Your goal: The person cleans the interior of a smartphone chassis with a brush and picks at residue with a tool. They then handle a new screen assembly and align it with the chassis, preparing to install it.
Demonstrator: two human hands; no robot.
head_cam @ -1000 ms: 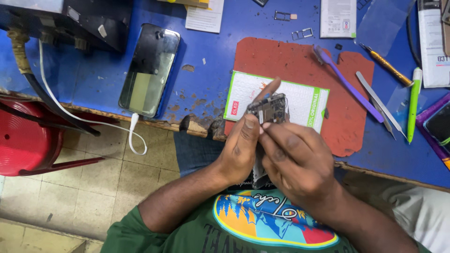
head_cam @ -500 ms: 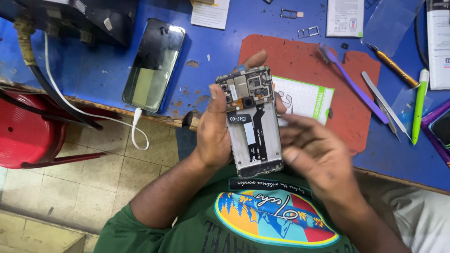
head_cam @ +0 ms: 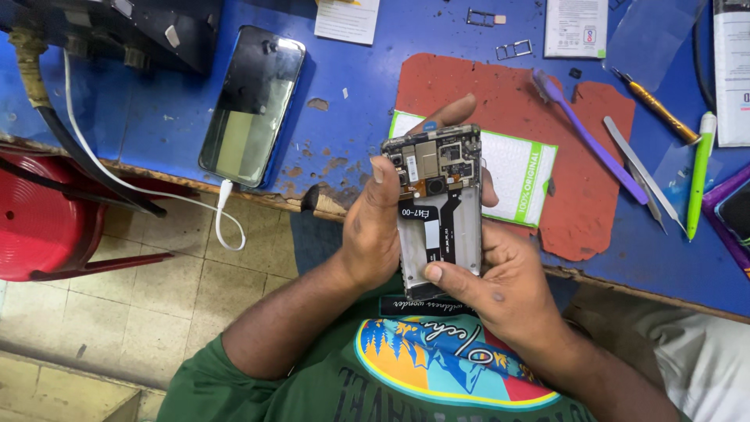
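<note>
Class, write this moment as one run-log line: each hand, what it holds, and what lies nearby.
left hand: grips opened phone | right hand: supports phone's lower end | nearby: red mat, purple tool

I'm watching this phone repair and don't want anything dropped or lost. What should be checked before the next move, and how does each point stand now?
1. Opened phone held by both hands: ok, left hand wraps its side, right hand grips the bottom.
2. Phone over the bench: not ok, its lower half hangs past the blue bench edge, above the lap.
3. Circuit side facing up and in view: ok.
4. Tools at hand: ok, purple tool and tweezers lie to the right.
5. SIM trays safe: ok, on the bench, away from the edge.
6. Screws all out: cannot tell.
</note>
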